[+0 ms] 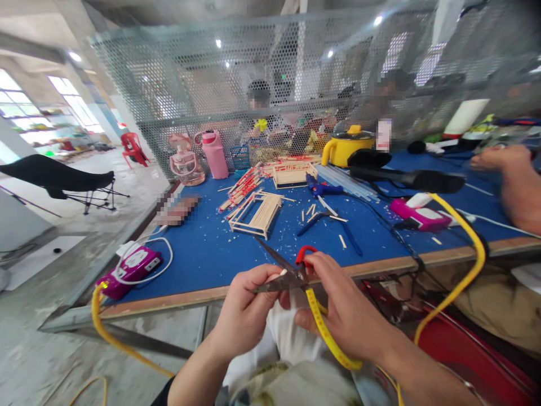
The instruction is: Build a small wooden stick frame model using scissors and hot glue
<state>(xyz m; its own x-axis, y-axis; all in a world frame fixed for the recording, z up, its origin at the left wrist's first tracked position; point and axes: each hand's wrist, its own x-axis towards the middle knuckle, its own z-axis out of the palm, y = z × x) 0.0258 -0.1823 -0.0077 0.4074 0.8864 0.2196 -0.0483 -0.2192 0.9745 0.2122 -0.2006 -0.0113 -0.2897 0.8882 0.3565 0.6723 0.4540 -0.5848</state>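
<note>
My right hand (344, 301) is closed on the handles of a pair of scissors (296, 277); one handle is red, the other is covered in yellow measuring tape. Their dark blades stand apart, pointing left. My left hand (243, 318) pinches a small pale piece (283, 272) between thumb and fingers, right at the blades. It looks like the end of a thin stick, but most of it is hidden. Beyond the scissors on the blue table (203, 254) sits a small frame of wooden sticks (260, 214). A second stick frame (293, 176) stands behind it.
Bundled sticks (243, 189), a blue glue gun (323, 187), blue-handled pliers (349, 237) and clear glue sticks (349, 183) lie on the table. Purple power strips (135, 270) stand left and right. Farther back are pink bottles (214, 155) and a yellow pot (350, 149). A co-worker's arm (518, 186) reaches in at right.
</note>
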